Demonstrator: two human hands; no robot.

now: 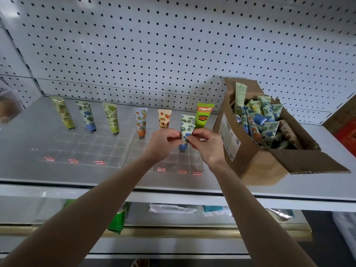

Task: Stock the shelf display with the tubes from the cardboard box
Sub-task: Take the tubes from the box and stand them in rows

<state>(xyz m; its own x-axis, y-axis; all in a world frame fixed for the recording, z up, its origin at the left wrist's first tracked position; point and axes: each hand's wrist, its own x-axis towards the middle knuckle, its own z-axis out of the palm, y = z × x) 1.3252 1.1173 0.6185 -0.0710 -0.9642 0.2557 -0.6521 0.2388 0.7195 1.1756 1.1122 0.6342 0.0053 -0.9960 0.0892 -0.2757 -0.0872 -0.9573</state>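
As both hands (161, 143) (209, 146) pinch the tube (186, 134), open cells (181, 158) adjoin.

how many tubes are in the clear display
8. Seven line the back row, left to right: pineapple tube, blue-flower tube, green-fruit tube, orange tube, strawberry tube, partly hidden floral tube, bright green tube. Left hand and right hand pinch the eighth tube in front.

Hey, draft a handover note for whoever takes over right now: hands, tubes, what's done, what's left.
Left hand and right hand both pinch one blue-flowered tube, cap down, at the second row of the display.
Done: seven tubes stand along its back row.
Left: seat this tube, then fill the empty slots from the box, which holds many more.
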